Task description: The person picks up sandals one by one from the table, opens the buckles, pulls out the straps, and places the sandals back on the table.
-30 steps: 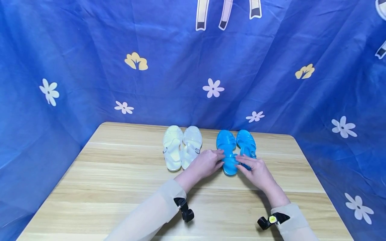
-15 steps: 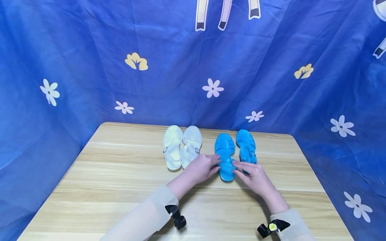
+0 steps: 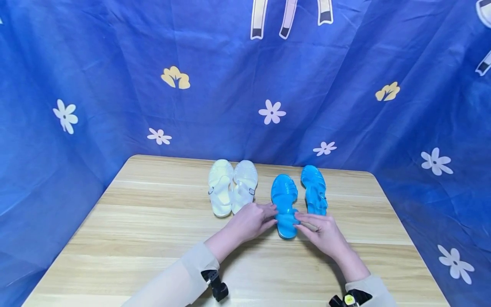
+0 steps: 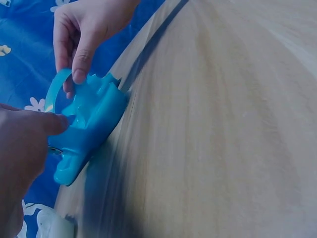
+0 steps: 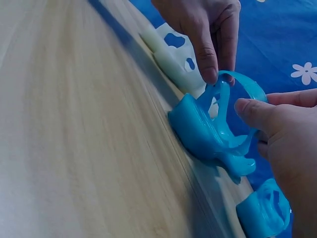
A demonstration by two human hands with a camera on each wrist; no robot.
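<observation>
Between my hands in the head view is a blue jelly sandal, toe pointing away from me. Its thin ankle strap arches up over the heel in the right wrist view. With thumb and fingers, my left hand pinches the strap on the sandal's left side. My right hand pinches the strap's right part. The mate, another blue sandal, lies apart to the right, near the table's back edge. In the left wrist view, the buckle side of the held sandal is partly behind my left hand.
A pair of white jelly sandals lies side by side left of the blue ones, toes toward the back. All rest on a wood-grain table. A blue patterned curtain rises behind the back edge and along both sides.
Both hands have drawn the left blue sandal toward me and slightly left, widening the gap to its mate. The other blue sandal and the white pair have stayed in place.
</observation>
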